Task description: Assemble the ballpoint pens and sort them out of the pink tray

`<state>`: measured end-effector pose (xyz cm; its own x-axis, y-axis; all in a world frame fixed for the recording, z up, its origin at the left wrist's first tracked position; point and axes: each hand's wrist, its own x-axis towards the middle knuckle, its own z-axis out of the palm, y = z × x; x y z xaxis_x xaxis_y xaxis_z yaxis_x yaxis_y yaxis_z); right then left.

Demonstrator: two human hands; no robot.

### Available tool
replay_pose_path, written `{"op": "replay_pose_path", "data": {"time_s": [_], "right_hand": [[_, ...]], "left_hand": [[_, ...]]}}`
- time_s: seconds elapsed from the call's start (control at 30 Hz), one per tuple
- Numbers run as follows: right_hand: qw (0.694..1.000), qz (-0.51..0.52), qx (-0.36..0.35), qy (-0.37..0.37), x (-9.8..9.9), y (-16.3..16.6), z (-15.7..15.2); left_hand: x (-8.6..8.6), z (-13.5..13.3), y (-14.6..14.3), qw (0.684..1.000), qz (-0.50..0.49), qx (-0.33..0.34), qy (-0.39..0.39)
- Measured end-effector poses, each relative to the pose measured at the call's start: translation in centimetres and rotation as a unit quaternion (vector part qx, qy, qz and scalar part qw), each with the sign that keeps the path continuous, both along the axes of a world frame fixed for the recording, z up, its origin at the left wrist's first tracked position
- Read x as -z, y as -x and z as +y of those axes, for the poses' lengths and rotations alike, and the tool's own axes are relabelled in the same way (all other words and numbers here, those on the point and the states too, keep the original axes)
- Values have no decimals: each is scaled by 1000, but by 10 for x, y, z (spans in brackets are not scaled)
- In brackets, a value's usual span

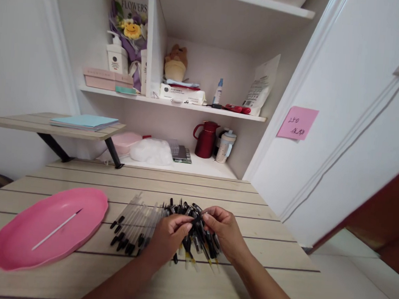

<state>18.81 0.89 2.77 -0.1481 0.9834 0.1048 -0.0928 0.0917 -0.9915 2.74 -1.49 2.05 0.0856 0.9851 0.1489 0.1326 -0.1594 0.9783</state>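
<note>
Both my hands meet over a heap of pens (152,228) in the middle of the wooden table (267,256). My left hand (168,237) is closed, its fingertips pinching one black-tipped pen (196,219). My right hand (222,229) pinches the same pen from the other side. The clear pen barrels with black caps lie to the left of my hands; darker pens lie under them. A pink oval tray (22,241) sits at the table's left and holds one thin white refill (57,229).
A small raised shelf (25,124) with a teal book (84,121) stands at the back left. Wall shelves behind hold a red jug (206,140), a cup, bottles, tissue packs and a plush toy. A pink note (297,122) is stuck on the right wall.
</note>
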Motion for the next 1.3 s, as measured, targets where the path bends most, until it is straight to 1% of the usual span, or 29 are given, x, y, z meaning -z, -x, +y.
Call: {"op": "replay_pose_path", "data": {"time_s": [0.1, 0.23, 0.3, 0.37, 0.47, 0.53, 0.63, 0.77, 0.9, 1.03, 1.17, 1.3], "right_hand": [[1000, -7, -2, -16, -1, 0, 0], [998, 28, -60, 3, -6, -3, -1], [996, 42, -73, 13, -7, -5, 0], [998, 28, -61, 11, -5, -5, 1], [999, -10, -31, -12, 0, -5, 3], [999, -17, -39, -15, 0, -5, 4], [998, 2, -60, 0, -1, -6, 4], [999, -6, -45, -16, 0, -8, 5], [997, 0, -82, 0, 0, -8, 5], [998, -7, -66, -10, 2, -8, 6], [996, 4, -85, 1, 3, -9, 6], [998, 2, -67, -1, 4, -9, 6]], "left_hand": [[-1, -2, -1, 1000, 13, 9, -25], [-1, -2, -1, 1000, 13, 10, -4], [-1, -2, -1, 1000, 8, 9, 8], [0, -2, -2, 1000, 2, 7, 15], [1, -2, -3, 1000, -7, 3, 21], [2, -1, -3, 1000, -10, 0, 27], [2, -1, -2, 999, -12, 0, 37], [0, -1, -1, 999, -14, 11, 40], [-1, -2, -1, 999, -11, 16, 44], [1, -1, -2, 999, -8, 17, 45], [1, -1, -1, 999, -11, 21, 43], [1, 0, -1, 999, -7, 25, 44]]}}
